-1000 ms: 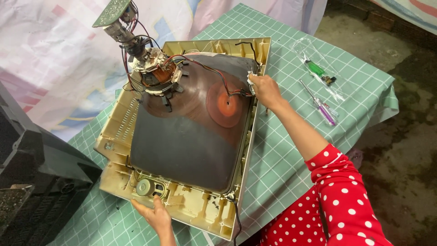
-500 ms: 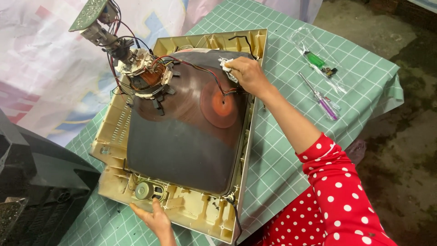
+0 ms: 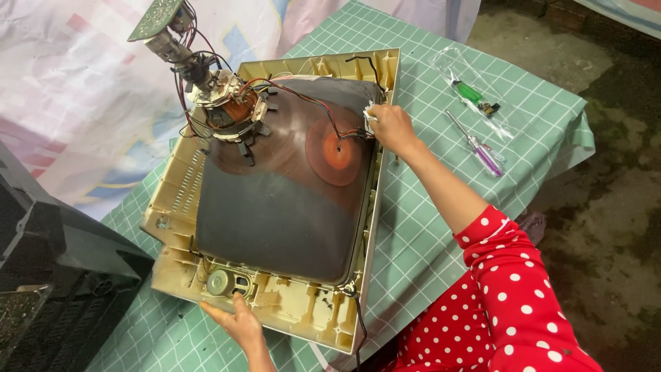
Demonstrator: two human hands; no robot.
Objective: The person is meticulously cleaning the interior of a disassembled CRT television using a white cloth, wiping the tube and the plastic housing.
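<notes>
A dusty picture tube (image 3: 275, 207) lies face down in a yellowed plastic television frame (image 3: 177, 184) on the table. Its neck with copper yoke (image 3: 231, 103) and a small green circuit board (image 3: 157, 17) sticks up at the top left. My right hand (image 3: 389, 125) presses a small white cloth (image 3: 370, 112) against the tube's upper right edge, beside the red-brown ring (image 3: 336, 150) and its wires. My left hand (image 3: 234, 318) rests on the frame's near edge, close to a small round speaker (image 3: 220, 282).
A green checked cloth (image 3: 427, 227) covers the table. A purple-handled screwdriver (image 3: 482, 150) and a green-handled tool in a clear bag (image 3: 475, 93) lie at the right. A black television back cover (image 3: 48, 275) stands at the left. Patterned fabric hangs behind.
My right hand with the cloth slid along the tube's upper right side, first inward over the glass, then back to the edge. My left hand has stayed on the frame.
</notes>
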